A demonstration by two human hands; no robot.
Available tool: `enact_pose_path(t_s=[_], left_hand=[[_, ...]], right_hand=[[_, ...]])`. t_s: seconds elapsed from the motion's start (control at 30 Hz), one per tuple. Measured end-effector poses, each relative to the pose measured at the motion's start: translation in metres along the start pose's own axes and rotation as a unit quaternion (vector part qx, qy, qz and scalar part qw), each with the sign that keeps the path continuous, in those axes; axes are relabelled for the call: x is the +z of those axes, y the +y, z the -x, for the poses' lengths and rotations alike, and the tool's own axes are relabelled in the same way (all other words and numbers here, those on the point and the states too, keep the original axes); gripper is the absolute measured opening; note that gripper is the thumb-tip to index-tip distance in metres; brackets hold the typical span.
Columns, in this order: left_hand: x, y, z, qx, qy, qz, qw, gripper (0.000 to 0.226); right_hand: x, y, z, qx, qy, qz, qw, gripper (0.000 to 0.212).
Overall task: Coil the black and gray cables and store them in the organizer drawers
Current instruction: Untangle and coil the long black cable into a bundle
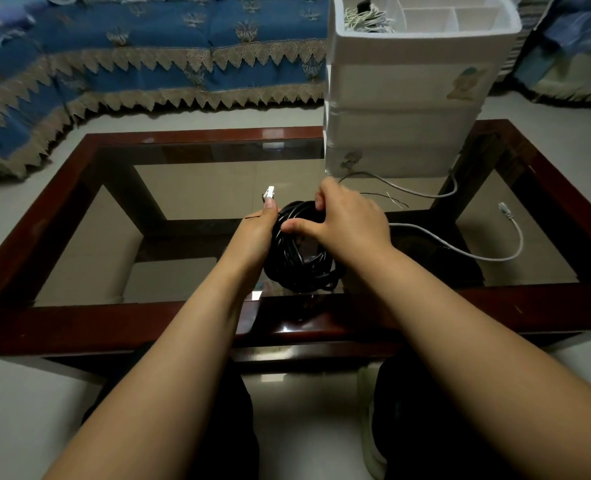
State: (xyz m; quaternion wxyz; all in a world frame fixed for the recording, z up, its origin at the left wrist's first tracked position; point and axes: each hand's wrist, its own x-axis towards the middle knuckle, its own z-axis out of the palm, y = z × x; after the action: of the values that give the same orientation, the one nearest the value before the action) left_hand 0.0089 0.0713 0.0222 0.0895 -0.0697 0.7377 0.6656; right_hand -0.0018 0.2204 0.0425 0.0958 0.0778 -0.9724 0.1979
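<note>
Gripping the black coil [299, 251], both hands [349, 216] curl fingers round its loops; the next move likely calls for securing the plug [269, 195] end.

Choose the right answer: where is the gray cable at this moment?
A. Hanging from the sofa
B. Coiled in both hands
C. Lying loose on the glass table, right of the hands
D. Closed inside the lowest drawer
C: the gray cable lies uncoiled on the glass table, to the right of the hands, while the left hand and right hand hold the black cable coil.
</note>
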Motion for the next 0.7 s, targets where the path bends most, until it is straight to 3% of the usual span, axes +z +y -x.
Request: enact_pose_path(t_s=[0.07,0.2,0.27,0.43,0.6,0.7], left_hand=[[-0.002,0.001,0.000,0.011,-0.013,-0.016,1.000,0.060],[-0.006,0.004,0.004,-0.016,-0.067,-0.012,0.998,0.056],[-0.009,0.005,0.006,-0.044,-0.097,-0.004,0.994,0.050],[-0.013,0.007,0.006,-0.069,-0.137,0.010,0.988,0.049],[-0.016,0.006,0.008,-0.016,-0.167,-0.103,0.980,0.062],[-0.015,0.007,0.011,0.016,-0.136,-0.189,0.973,0.058]], right_hand=[[0.004,0.002,-0.002,-0.048,-0.008,-0.058,0.997,0.065],[0.000,0.007,-0.007,-0.056,-0.197,-0.262,0.943,0.060],[0.001,0.009,-0.009,-0.057,-0.240,-0.256,0.934,0.058],[0.000,0.008,-0.012,-0.072,-0.253,-0.218,0.940,0.066],[-0.005,0.008,-0.009,-0.100,-0.227,-0.127,0.961,0.097],[-0.006,0.005,-0.004,-0.146,-0.231,-0.108,0.956,0.089]])
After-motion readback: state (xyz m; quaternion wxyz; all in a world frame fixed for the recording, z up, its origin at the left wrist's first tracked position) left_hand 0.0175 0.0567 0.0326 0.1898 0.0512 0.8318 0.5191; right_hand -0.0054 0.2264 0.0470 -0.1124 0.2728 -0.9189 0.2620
